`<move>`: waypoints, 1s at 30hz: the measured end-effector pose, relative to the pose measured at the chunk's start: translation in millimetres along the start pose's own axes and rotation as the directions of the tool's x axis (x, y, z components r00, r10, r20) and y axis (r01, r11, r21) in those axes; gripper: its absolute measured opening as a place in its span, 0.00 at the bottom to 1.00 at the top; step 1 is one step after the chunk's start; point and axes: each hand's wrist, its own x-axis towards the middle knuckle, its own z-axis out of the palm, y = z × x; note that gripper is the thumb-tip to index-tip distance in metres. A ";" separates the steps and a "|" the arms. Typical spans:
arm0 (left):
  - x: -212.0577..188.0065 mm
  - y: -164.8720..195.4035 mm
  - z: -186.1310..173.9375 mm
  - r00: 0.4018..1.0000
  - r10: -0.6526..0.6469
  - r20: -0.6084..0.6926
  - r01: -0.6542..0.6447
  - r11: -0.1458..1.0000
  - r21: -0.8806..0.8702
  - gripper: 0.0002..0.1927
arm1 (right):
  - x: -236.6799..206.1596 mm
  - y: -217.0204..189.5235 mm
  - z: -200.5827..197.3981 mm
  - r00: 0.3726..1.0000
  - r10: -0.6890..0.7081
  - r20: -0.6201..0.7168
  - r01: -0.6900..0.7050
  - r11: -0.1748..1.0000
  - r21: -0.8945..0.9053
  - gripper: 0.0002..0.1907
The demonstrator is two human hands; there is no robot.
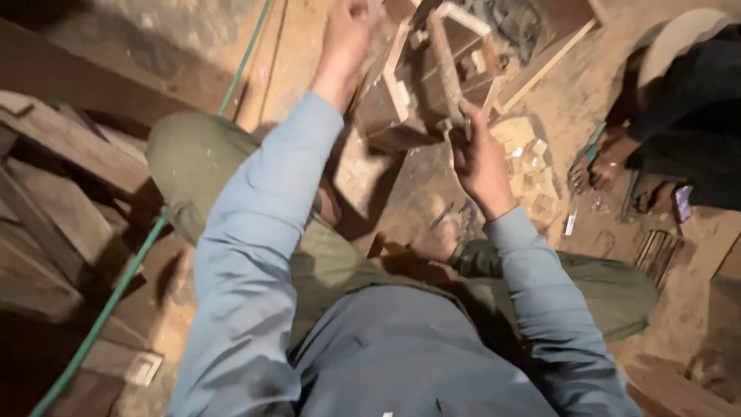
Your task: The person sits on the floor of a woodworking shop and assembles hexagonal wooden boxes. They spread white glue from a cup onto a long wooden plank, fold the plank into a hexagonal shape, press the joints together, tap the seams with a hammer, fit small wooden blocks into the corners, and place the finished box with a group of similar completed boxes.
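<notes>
head view: we sit on the workshop floor, looking down past our blue sleeves and green trousers.
left hand: our left hand is raised at the top of the frame, fingers closed on the upper edge of the wooden frame piece; its fingertips are cut off by the picture edge.
right hand: our right hand is wrapped shut around the lower end of a wooden stick, thumb up.
where the work sits: the wooden frame piece stands on the dusty floor just ahead of our knees, between both hands, tilted toward us.
long axis: the stick runs from our right fist up and slightly left, its far end inside the frame's opening; we judge the frame's longer side to run roughly up the picture, though blur hides its exact outline.
nearby: small wood offcuts lie just right of our right hand; another person's bare foot rests beyond them; a green hose crosses the planks at left.
risk, slip: we judge the stick could skid off the frame's edge, since the frame is only braced by one hand.
risk, pinch: our left fingers sit near where the stick works.
risk, footing: loose offcuts could roll underfoot for the person beside us.
</notes>
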 end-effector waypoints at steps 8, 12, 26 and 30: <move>-20.8 -5.0 15.7 0.996 0.077 0.036 -0.084 0.926 0.368 0.18 | 8.6 28.9 -5.9 0.943 -0.125 -0.308 0.079 0.984 -0.159 0.23; -15.5 -3.6 23.4 0.993 0.080 0.089 -0.101 0.961 0.259 0.22 | 11.5 44.5 -16.7 0.987 0.003 -0.162 -0.004 1.000 -0.005 0.24; -14.5 -8.8 26.4 0.972 -0.105 0.210 0.075 0.987 0.144 0.18 | -24.3 71.1 -21.7 0.910 -0.120 -0.397 0.099 0.992 -0.073 0.22; -14.3 -9.1 28.0 0.970 -0.134 0.203 0.094 0.976 0.195 0.16 | -27.4 83.1 -22.2 0.948 -0.083 -0.306 0.087 0.996 -0.002 0.21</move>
